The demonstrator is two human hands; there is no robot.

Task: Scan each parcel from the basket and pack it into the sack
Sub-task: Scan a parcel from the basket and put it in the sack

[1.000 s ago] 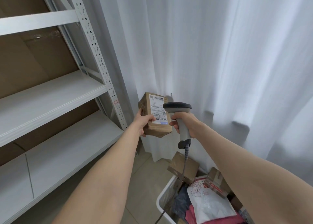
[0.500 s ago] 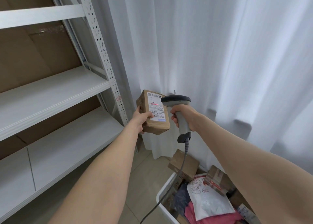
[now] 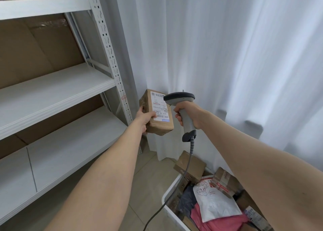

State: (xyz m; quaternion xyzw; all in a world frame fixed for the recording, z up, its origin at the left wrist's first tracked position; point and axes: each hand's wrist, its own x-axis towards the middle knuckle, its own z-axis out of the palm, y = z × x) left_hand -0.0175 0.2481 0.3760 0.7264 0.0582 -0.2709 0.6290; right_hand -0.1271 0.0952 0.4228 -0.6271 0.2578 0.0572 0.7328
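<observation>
HOLD: left hand (image 3: 146,120) grips cardboard parcel (image 3: 158,126) at its lower-left edge, shipping label (image 3: 160,108) turned toward the reader, presumably for barcode access | TOOL: right hand (image 3: 188,113) wrapped round barcode scanner (image 3: 180,98) handle, head aimed at label | POSITION: parcel raised, just beside scanner head, well above basket (image 3: 174,216) | SACK: not in view

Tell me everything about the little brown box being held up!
The small brown cardboard box is closed and a bit crumpled. A white label with barcodes covers its facing side. It is held up tilted before the white curtain. The left hand grips its lower left corner, thumb on the label. A grey handheld scanner in the right hand aims at it.
</observation>
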